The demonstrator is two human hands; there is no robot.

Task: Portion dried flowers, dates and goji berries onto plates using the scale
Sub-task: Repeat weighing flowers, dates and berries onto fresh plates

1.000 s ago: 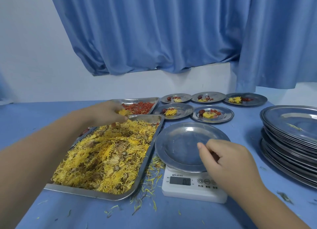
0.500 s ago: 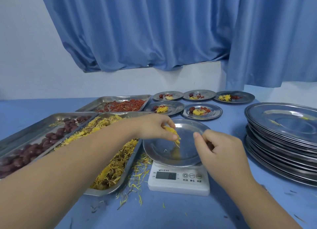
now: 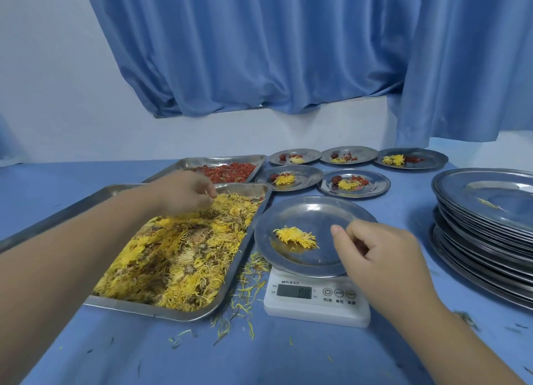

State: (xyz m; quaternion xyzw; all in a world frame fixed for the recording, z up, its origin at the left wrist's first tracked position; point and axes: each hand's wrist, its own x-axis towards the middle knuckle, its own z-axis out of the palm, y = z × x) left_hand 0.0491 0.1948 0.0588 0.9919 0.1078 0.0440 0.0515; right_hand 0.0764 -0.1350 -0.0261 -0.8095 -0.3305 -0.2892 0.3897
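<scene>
A steel plate [image 3: 313, 211] sits on the white scale [image 3: 315, 305] and holds a small clump of yellow dried flowers [image 3: 295, 236]. My right hand [image 3: 377, 252] hovers over the plate's right rim with the thumb out and the fingers loosely curled; I see nothing in it. My left hand [image 3: 186, 193] reaches over the far end of the flower tray [image 3: 161, 312], and its curled fingertips dip into the heap of dried flowers [image 3: 178, 255]. Behind it lies the goji berry tray [image 3: 222, 162]. My left arm hides any date tray.
Several filled plates [image 3: 353, 184] with flowers, dates and goji stand at the back. A tall stack of empty steel plates [image 3: 487, 211] fills the right side. Loose petals [image 3: 245, 292] litter the blue table between tray and scale. Blue curtains hang behind.
My left hand carried a pinch of flowers from the tray, left it on the plate on the scale, and has gone back to the tray. My right hand stayed by the plate's rim.
</scene>
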